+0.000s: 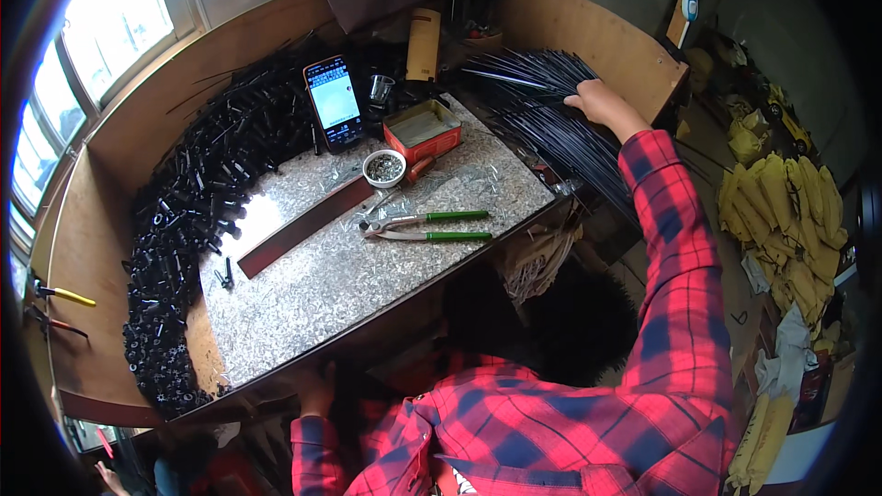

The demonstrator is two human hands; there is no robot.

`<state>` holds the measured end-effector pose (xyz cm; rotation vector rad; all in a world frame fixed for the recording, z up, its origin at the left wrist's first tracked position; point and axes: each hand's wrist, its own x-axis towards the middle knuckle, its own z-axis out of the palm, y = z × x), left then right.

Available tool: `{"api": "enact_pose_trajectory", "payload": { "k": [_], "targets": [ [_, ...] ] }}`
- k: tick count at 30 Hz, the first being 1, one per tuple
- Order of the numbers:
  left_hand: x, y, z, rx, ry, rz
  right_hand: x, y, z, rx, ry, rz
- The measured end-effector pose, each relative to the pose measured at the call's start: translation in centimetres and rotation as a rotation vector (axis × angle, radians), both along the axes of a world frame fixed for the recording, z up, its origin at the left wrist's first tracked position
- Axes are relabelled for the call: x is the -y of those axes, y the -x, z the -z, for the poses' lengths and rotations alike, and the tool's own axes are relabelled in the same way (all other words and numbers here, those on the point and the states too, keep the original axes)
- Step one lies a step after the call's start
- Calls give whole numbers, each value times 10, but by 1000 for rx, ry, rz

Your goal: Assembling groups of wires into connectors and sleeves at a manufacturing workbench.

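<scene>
My right hand (pixel 602 105) reaches to the far right of the workbench, its fingers closed at the top of a heap of thin black rods (pixel 565 133). How many rods are between the fingers is hidden. My left hand (pixel 315 391) is in shadow at the bench's near edge, its fingers too dark to make out. On the speckled grey worktop (pixel 303 308) lie green-handled end-cutting pliers (pixel 432 226) and a long dark bar (pixel 308 228). Beyond them are a white bowl of small metal bits (pixel 384 168) and a red open tin (pixel 423 131).
Black tubular parts (pixel 202 174) heap along the curved wooden wall at left. A lit phone (pixel 332 103) stands upright behind the worktop, near a clear cup (pixel 380 89). Two pliers (pixel 64 295) hang at far left. Yellow wrapped packages (pixel 781 207) pile at right. Another person's hand (pixel 108 478) shows lower left.
</scene>
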<state>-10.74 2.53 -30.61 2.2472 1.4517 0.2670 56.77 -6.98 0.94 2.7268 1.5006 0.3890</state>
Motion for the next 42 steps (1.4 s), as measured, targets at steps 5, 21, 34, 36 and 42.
{"api": "enact_pose_trajectory", "payload": {
  "k": [5,21,34,36,42],
  "targets": [
    [8,6,-4,-37,-76,64,-8,21,-14,-514,-94,98],
    [35,7,-29,-108,-107,142,-4,7,-17,-731,-285,43],
    [58,-70,-192,258,-249,385,-20,134,-84,-1239,-622,-361],
    [56,-70,-210,336,-263,373,-28,164,-84,-1198,-548,-441],
    [47,-67,-242,392,-372,304,-51,229,-70,-1228,-393,-734]
  ]
}}
